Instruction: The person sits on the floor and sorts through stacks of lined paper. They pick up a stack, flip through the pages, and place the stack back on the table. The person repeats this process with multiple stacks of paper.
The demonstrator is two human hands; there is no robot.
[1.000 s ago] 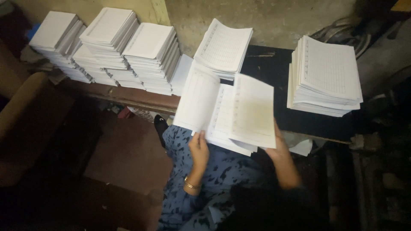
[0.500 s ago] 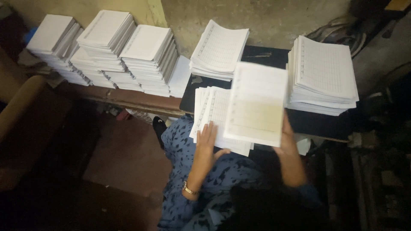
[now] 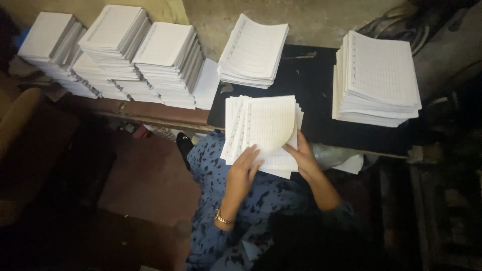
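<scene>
Where the dark board (image 3: 321, 95) meets the lap, fanned sheaf (image 3: 261, 131) of thin ruled sheets, white, faint printed grid, edges stepped to the left. Top sheet curled upward at its near right corner, showing a soft, limp paper. Left hand (image 3: 244, 169) flat on the sheaf's near left part, fingers spread and pressing, not closed around anything. Right hand (image 3: 302, 156) at the near right edge, fingertips under or against the curled corner; thumb hidden, so grip on the sheet not fully legible. Gold-coloured watch (image 3: 221, 218) on the left wrist. Blue patterned cloth (image 3: 236, 200) over the lap, dark blotches, soft folds.

On the board beyond: low stack (image 3: 253, 52) of like sheets, slightly bowed, set askew; taller stack (image 3: 376, 78) to the right, squared, layers offset in steps. Left of the board, on a brown ledge (image 3: 150, 113): row of bound piles (image 3: 115, 55), blank white tops, rounded corners, edges ribbed with many thin layers.

Rough plaster wall (image 3: 311, 20) behind. Lower and right portions of view too dark to make out; dark mass at bottom centre unidentifiable. Tan rounded shape (image 3: 17, 120) at far left cut off by frame. Cables (image 3: 396, 25) at upper right, dim.
</scene>
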